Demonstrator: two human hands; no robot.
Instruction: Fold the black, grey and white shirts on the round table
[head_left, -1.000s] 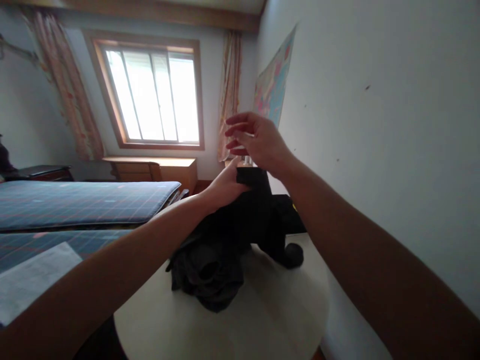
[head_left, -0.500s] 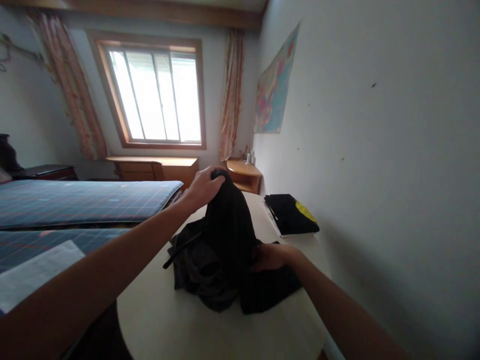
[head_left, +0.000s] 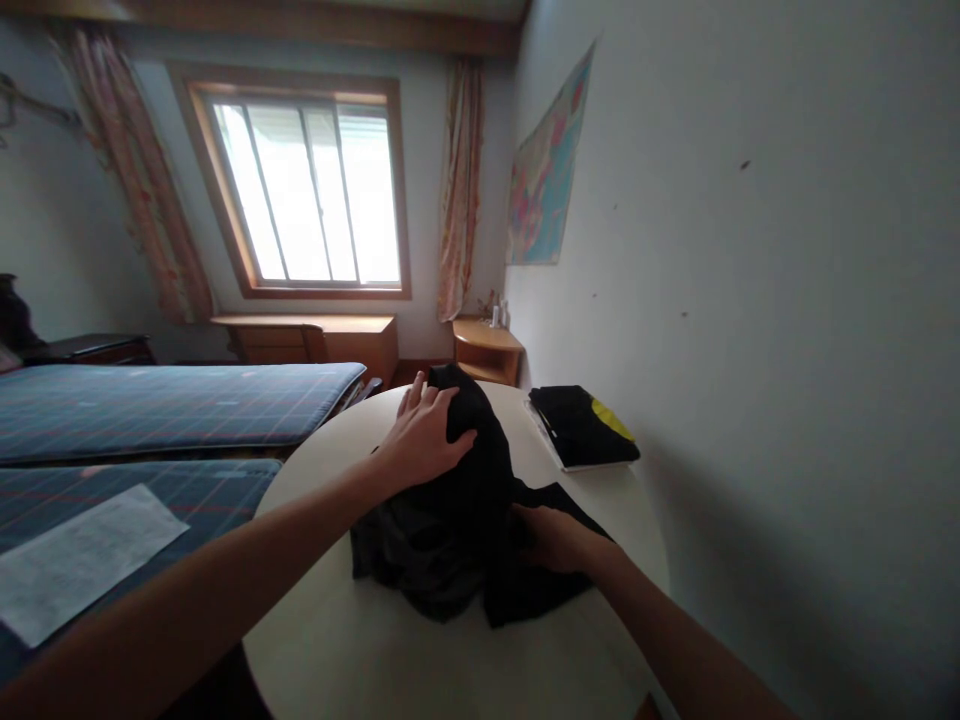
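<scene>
A black garment [head_left: 480, 480] lies bunched up on the round white table [head_left: 322, 630], its upper part raised in a peak. My left hand [head_left: 424, 435] rests against the upper left of that peak, thumb and fingers spread apart. Low on the right side, my right hand [head_left: 559, 538] holds the cloth, with its fingertips hidden among the dark folds. A flat flap of the garment spreads out beneath and beyond the right hand. The exact kind of garment is hard to make out in the dark folds.
Near the wall on the table's right lies a folded black garment with a yellow patch [head_left: 581, 428], on something thin and white. Left of the table are beds with blue plaid mattresses [head_left: 225, 395] and a paper sheet [head_left: 90, 560]. Wooden desks [head_left: 360, 335] stand under the window.
My left hand has let go of the top of the raised cloth and come lower and nearer, fingers spreading. The peak has sunk somewhat. My right hand stays nearly in place.
</scene>
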